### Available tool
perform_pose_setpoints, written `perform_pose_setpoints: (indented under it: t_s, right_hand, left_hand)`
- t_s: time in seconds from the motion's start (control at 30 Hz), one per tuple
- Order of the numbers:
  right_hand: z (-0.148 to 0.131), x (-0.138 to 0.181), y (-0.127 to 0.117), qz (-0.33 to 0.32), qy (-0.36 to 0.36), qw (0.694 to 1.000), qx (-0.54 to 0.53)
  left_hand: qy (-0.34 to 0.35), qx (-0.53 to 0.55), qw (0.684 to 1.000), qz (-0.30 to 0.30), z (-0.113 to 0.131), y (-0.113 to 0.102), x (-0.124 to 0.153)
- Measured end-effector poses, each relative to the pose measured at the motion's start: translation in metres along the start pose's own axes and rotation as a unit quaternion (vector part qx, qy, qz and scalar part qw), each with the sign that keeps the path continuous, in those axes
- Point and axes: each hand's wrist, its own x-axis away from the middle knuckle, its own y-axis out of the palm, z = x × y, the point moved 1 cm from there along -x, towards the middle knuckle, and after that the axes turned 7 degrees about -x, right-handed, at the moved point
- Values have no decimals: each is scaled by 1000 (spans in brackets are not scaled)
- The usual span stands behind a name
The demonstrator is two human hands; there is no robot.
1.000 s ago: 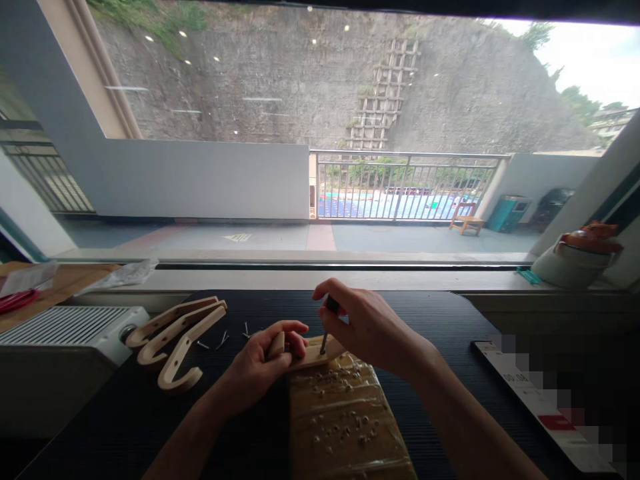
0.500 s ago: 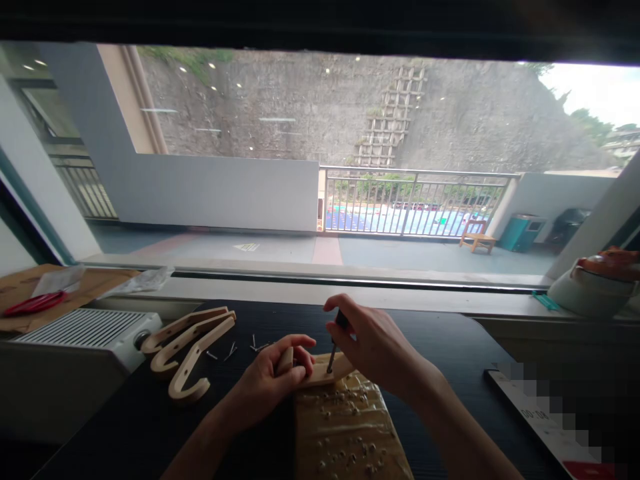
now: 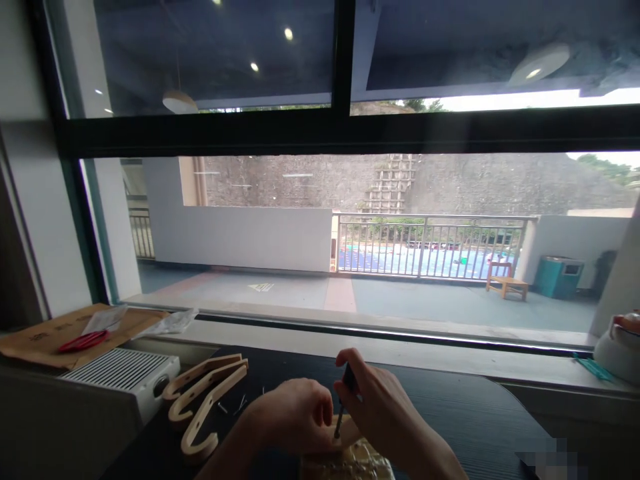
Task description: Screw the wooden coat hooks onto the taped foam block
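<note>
My right hand [image 3: 385, 403] is closed around the black handle of a screwdriver [image 3: 339, 419]. The screwdriver stands nearly upright, its tip down at a light wooden hook [image 3: 351, 432]. With its back turned up, my left hand [image 3: 295, 413] is curled on the left part of that hook and hides much of it. Under the hook lies a tape-wrapped wooden block [image 3: 350, 463], its lower part cut off by the frame. To the left, several similar wooden hooks [image 3: 200, 430] rest on the dark table, with a few loose screws [image 3: 241, 404] beside them.
The dark table [image 3: 450, 407] meets a window sill [image 3: 300, 338]. A white radiator [image 3: 123, 377] stands at the left, near brown paper [image 3: 40, 340] with a red cable coil [image 3: 84, 341]. At the far right sits a white pot [image 3: 620, 350].
The view has tilted upward, so the hands sit lower in the picture. My left hand has rolled over, back up, closer to the screwdriver tip. My right hand keeps its grip on the screwdriver.
</note>
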Motion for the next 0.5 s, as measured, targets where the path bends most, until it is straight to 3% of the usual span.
perform_pose_setpoints:
  t_s: [0.2, 0.5]
  right_hand:
    - [-5, 2, -4, -4, 1, 1000, -9]
    - [-12, -2, -6, -25, 8, 1000, -10]
  left_hand:
    - [25, -40, 998, -29, 0, 10, -25]
    - [59, -18, 998, 8, -10, 17, -22]
